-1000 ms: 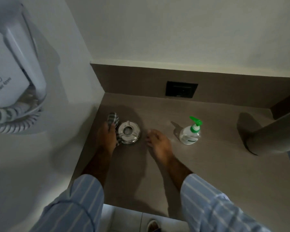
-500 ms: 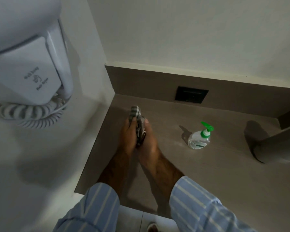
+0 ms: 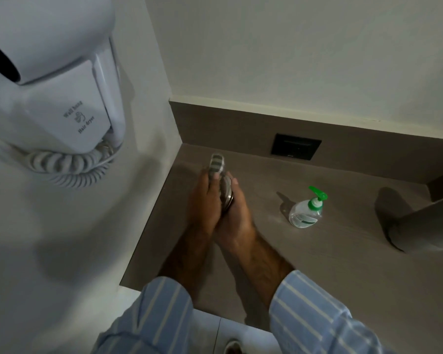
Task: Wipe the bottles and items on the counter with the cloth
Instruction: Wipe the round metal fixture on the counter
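Note:
My left hand [image 3: 202, 203] grips a grey striped cloth [image 3: 216, 163] whose end sticks up past my fingers. It presses the cloth against a round silver metal dish [image 3: 226, 192], held on edge above the brown counter [image 3: 317, 264]. My right hand [image 3: 237, 213] holds the dish from the other side, so only its rim shows between my palms. A clear pump bottle with a green top [image 3: 306, 209] stands on the counter to the right, apart from both hands.
A white wall-hung hair dryer [image 3: 49, 93] with a coiled cord juts out at the upper left, close to my head. A black socket plate [image 3: 296, 146] sits in the backsplash. A grey cylinder [image 3: 425, 226] reaches in from the right edge.
The dish lay flat on the counter with my right hand beside it. Now both hands hold it up on edge, the cloth pressed against it. The view has shifted left.

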{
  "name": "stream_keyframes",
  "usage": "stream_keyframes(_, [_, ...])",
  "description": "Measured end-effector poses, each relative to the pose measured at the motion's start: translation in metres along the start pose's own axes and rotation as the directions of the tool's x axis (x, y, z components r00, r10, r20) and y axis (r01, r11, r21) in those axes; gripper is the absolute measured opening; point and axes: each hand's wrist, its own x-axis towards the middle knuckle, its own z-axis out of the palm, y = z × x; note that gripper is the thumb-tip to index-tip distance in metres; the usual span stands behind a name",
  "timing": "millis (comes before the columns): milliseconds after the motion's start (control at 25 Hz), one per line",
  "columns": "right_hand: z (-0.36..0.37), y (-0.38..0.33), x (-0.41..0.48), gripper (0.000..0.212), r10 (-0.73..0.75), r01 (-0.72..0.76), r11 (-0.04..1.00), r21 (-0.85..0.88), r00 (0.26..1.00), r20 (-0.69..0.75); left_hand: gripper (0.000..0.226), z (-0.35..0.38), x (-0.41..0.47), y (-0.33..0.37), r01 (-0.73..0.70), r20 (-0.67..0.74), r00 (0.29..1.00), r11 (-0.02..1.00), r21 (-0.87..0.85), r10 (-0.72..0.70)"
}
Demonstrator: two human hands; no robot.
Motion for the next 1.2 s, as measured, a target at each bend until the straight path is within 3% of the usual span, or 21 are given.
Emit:
stream_keyframes(80, [-0.002,-0.017,-0.002,0.036,-0.041,0.031,0.987,-0.161,0.998,-0.057,0.042,0.005,-0.016,0.012,-0.305,0.085,0.948,0.952,-0.032,0.307])
stream_keyframes(120, [-0.001,-0.027,-0.002,0.032,-0.043,0.027,0.985,-0.169,0.995,-0.089,0.043,0.008,-0.027,0.011,-0.451,0.11,0.885,0.892,-0.038,0.452])
stream_keyframes(160, [-0.001,-0.038,-0.004,0.035,-0.044,0.027,0.99,-0.14,0.992,-0.12,0.042,0.006,-0.034,0.003,-0.503,0.112,0.857,0.863,-0.034,0.504])
stream_keyframes(200, [0.001,-0.047,-0.003,0.04,-0.033,0.021,0.996,-0.09,0.991,-0.131,0.039,0.001,-0.04,-0.006,-0.464,0.081,0.883,0.886,0.001,0.463])
stream_keyframes(280, [0.002,-0.056,0.005,0.05,-0.101,0.086,0.992,-0.093,0.981,-0.165,0.033,-0.01,-0.041,-0.051,-0.245,-0.079,0.964,0.963,0.116,0.255])
stream_keyframes(320, [0.004,-0.061,0.007,0.054,-0.147,0.127,0.985,-0.12,0.973,-0.18,0.033,-0.018,-0.041,-0.079,-0.152,-0.144,0.972,0.96,0.233,0.189])
stream_keyframes(360, [0.005,-0.067,0.01,0.059,-0.187,0.164,0.978,-0.131,0.964,-0.188,0.035,-0.024,-0.044,-0.106,-0.11,-0.16,0.97,0.917,0.383,0.183])
stream_keyframes(440, [0.01,-0.081,0.013,0.064,-0.234,0.217,0.97,-0.109,0.957,-0.173,0.041,-0.02,-0.045,-0.148,-0.126,-0.086,0.965,0.729,0.672,0.246])
stream_keyframes(520, [0.011,-0.094,0.017,0.064,-0.274,0.261,0.96,-0.104,0.952,-0.134,0.042,-0.005,-0.013,-0.154,-0.106,-0.063,0.971,0.654,0.749,0.23])
stream_keyframes(600, [0.011,-0.1,0.018,0.06,-0.28,0.263,0.955,-0.136,0.952,-0.124,0.043,0.013,0.048,-0.139,-0.118,-0.061,0.97,0.675,0.728,0.235])
stream_keyframes(680, [0.004,-0.102,0.02,0.055,-0.26,0.244,0.96,-0.14,0.959,-0.115,0.047,0.031,0.105,-0.117,-0.261,0.093,0.956,0.66,0.705,0.278])
stream_keyframes(720, [0.0,-0.102,0.022,0.051,-0.254,0.236,0.96,-0.151,0.96,-0.12,0.047,0.041,0.124,-0.108,-0.378,0.203,0.919,0.613,0.693,0.337])
stream_keyframes(800, [-0.004,-0.098,0.025,0.042,-0.27,0.233,0.947,-0.219,0.951,-0.153,0.038,0.063,0.127,-0.098,-0.641,0.408,0.757,0.462,0.613,0.509])
stream_keyframes(880, [-0.008,-0.093,0.032,0.033,-0.31,0.236,0.918,-0.319,0.929,-0.204,0.031,0.064,0.102,-0.098,-0.764,0.481,0.633,0.388,0.515,0.606])
stream_keyframes(1040, [-0.024,-0.072,0.043,0.025,-0.275,0.084,0.868,-0.489,0.902,-0.334,0.043,0.016,-0.007,-0.127,-0.851,0.65,0.521,0.4,0.341,0.554])
stream_keyframes(1120, [-0.036,-0.057,0.049,0.025,-0.284,0.021,0.805,-0.593,0.891,-0.353,0.052,-0.012,-0.059,-0.14,-0.855,0.705,0.491,0.439,0.276,0.512])
stream_keyframes(1200, [-0.043,-0.044,0.053,0.027,-0.275,-0.031,0.755,-0.655,0.892,-0.359,0.053,-0.032,-0.1,-0.148,-0.811,0.689,0.539,0.521,0.268,0.485])
